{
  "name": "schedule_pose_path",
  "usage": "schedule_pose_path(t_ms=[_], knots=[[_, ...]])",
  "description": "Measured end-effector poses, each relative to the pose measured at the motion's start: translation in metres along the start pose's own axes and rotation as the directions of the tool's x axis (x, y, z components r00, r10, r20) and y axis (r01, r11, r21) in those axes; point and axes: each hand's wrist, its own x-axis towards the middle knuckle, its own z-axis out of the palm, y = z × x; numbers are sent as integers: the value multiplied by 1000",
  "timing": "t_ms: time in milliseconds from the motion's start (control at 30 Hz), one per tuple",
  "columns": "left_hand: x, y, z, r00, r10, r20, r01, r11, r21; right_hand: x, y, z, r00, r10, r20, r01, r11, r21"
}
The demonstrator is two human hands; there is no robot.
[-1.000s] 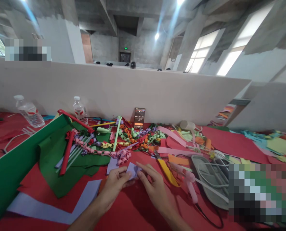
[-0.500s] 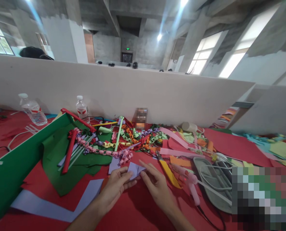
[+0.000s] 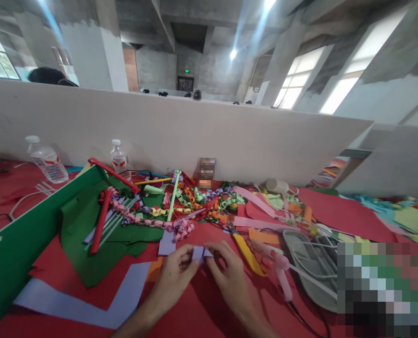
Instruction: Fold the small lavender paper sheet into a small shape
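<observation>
A small lavender paper piece (image 3: 198,253) is pinched between both my hands above the red table (image 3: 202,310). My left hand (image 3: 175,274) grips its left side with curled fingers. On the right side, my right hand (image 3: 226,272) has its fingertips closed on the piece. Just beyond lies another lavender scrap (image 3: 166,244) and the end of a long paper chain (image 3: 152,220) of pink, yellow, green and orange links.
A yellow-handled cutter (image 3: 242,249) and a pink glue gun (image 3: 279,270) lie right of my hands, beside a grey tray (image 3: 311,267). Green felt (image 3: 89,234), a green board (image 3: 22,234), a lavender zigzag strip (image 3: 89,305) and two water bottles (image 3: 47,162) are left. A white partition (image 3: 181,136) stands behind.
The lavender piece lay flat under my fingertips before. Now both hands have closed in and folded it smaller, lifting it slightly off the table.
</observation>
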Motion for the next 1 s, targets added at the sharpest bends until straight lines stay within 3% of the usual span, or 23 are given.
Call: schedule_pose_path(t_ms=[167, 267, 367, 533, 633, 767, 867, 1000], knots=[[2, -1, -1, 995, -97, -12, 97, 995, -20, -2, 1, -1, 992, -127, 3, 126, 987, -98], [1, 2, 1, 990, -129, 48, 135, 983, -128, -1, 7, -2, 974, -226, -1, 224, 963, -152], [-1, 7, 3, 986, -163, 35, 166, 951, -261, 0, 12, -3, 944, -329, 31, 328, 921, -210], [0, 12, 0, 987, -161, -7, 149, 927, -343, -1, 5, -5, 927, -353, 129, 375, 894, -244], [2, 13, -3, 987, -151, -49, 133, 954, -269, -3, -5, -7, 952, -258, 164, 285, 942, -176], [4, 13, -5, 984, -162, -76, 146, 972, -185, -1, -13, -6, 995, -38, 90, 38, 999, 1], [5, 13, -6, 983, -158, -97, 142, 977, -158, 2, -11, -2, 991, 101, 91, -114, 982, 154], [7, 11, -7, 985, -119, -125, 116, 993, -32, 5, -4, 5, 973, 159, 166, -196, 952, 235]])
